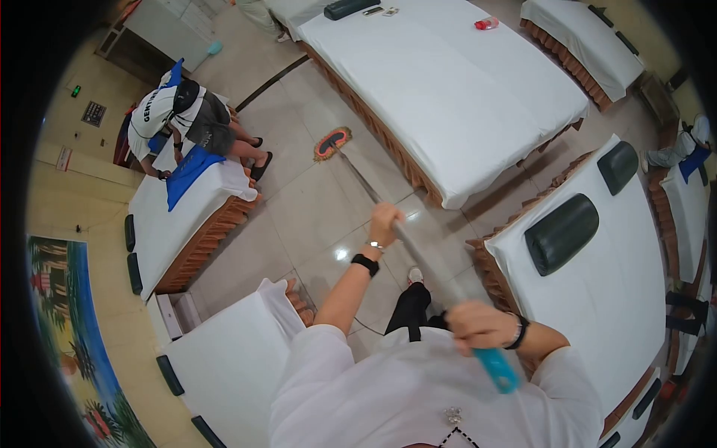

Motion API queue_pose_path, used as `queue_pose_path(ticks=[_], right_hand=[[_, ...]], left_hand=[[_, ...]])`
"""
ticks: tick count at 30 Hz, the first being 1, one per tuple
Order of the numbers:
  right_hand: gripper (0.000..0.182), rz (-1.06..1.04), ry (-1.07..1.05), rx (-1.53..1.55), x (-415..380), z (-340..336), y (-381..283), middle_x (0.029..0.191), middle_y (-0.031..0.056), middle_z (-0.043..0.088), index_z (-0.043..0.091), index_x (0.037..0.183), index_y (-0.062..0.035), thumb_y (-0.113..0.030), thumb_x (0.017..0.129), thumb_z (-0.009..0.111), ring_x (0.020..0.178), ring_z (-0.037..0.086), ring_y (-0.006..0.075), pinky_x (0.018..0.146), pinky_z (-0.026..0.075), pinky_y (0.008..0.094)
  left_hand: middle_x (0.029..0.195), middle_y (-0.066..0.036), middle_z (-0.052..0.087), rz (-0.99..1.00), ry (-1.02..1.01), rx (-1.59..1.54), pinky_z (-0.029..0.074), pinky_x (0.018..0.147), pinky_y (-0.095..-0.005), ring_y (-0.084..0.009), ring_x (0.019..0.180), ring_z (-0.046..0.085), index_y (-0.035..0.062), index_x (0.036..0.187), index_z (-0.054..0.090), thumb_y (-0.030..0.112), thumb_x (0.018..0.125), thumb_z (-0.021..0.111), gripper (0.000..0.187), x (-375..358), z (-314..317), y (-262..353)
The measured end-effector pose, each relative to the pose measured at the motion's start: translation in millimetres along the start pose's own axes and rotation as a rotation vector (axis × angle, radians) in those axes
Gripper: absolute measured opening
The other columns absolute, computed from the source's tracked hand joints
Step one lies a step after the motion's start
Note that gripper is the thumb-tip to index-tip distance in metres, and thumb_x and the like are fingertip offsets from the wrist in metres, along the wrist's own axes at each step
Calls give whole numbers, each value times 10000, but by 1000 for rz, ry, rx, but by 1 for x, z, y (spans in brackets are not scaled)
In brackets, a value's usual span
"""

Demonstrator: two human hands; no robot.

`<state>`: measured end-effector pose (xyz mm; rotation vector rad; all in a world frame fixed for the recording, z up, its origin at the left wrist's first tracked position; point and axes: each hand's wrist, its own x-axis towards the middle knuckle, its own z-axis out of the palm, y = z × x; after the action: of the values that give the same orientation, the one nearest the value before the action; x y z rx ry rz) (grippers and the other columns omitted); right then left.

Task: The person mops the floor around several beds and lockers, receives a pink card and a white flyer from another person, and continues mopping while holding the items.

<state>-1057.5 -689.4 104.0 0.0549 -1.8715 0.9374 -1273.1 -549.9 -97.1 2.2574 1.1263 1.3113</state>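
Observation:
A mop slants across the view, its grey pole running from near my chest to the floor ahead. Its flat head, with an orange-red fringe and dark middle, rests on the tiles beside the large bed. My left hand is wrapped round the middle of the pole. Nearer my body, my right hand grips the upper end, just above the teal handle end, and is a little blurred. Both wrists carry black bands.
Beds with white sheets and brown skirts stand around: a large bed ahead, a right bed with dark green bolsters, a left bed. A person bends over another bed with blue cloth. A red-capped bottle lies on the large bed.

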Motion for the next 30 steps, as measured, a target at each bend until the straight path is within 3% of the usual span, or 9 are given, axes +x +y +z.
queue_pose_path(ticks=[2,3,4,5,9,10,12,21,30], right_hand=[[223,-186,296,-126,17,-20,-34,592,62,518,386,649,-59,-11,785,555,372,429,151,344,389,272],[227,-171,487,-134,23,-27,-61,495,75,456,365,682,-39,21,755,572,376,438,197,361,377,283],[252,-183,511,-258,37,-45,-83,458,-34,393,368,706,-106,-81,759,613,339,383,46,316,312,200],[284,-220,643,-315,45,-55,-108,445,-52,340,358,698,-121,-130,736,640,331,366,19,310,264,179],[218,-624,410,127,47,-97,-218,419,-41,437,362,677,-106,-47,745,560,313,417,24,326,355,149],[215,-503,168,228,74,-104,-221,431,-14,498,376,586,-102,44,667,512,347,486,47,407,461,173],[128,-390,370,-65,89,-83,-214,473,-22,432,381,738,-64,-37,778,500,356,421,51,409,427,197],[238,-403,836,-297,62,-59,-145,395,1,479,379,622,-104,29,684,566,307,461,48,393,442,149],[221,-468,843,-290,121,-85,-23,397,-16,482,391,630,-110,1,677,576,303,446,35,394,429,131]], left_hand=[[562,-74,466,28,7,-89,378,546,-360,-268,573,494,95,569,436,66,634,616,194,27,14,47],[547,-72,464,29,9,-120,368,525,-356,-262,546,491,89,564,439,59,625,617,190,40,22,73],[551,-64,476,47,-7,-127,369,511,-355,-256,542,498,91,569,446,66,582,624,180,51,31,97],[555,-57,488,63,-24,-131,370,497,-354,-251,538,505,93,573,453,73,539,631,182,61,37,122],[525,-44,459,327,-183,-442,366,447,-334,-239,489,485,93,551,452,64,571,649,200,80,39,231],[525,-44,459,325,-180,-443,366,447,-334,-239,489,485,93,551,452,64,571,649,200,72,41,243],[514,-48,442,185,-112,-478,361,438,-330,-238,472,469,90,534,433,61,610,642,224,65,50,258],[492,-60,401,268,-45,-389,323,394,-333,-246,419,408,60,516,367,26,627,598,259,78,56,172],[474,-61,363,234,39,-298,311,385,-332,-246,406,384,69,511,349,19,600,581,253,136,32,57]])
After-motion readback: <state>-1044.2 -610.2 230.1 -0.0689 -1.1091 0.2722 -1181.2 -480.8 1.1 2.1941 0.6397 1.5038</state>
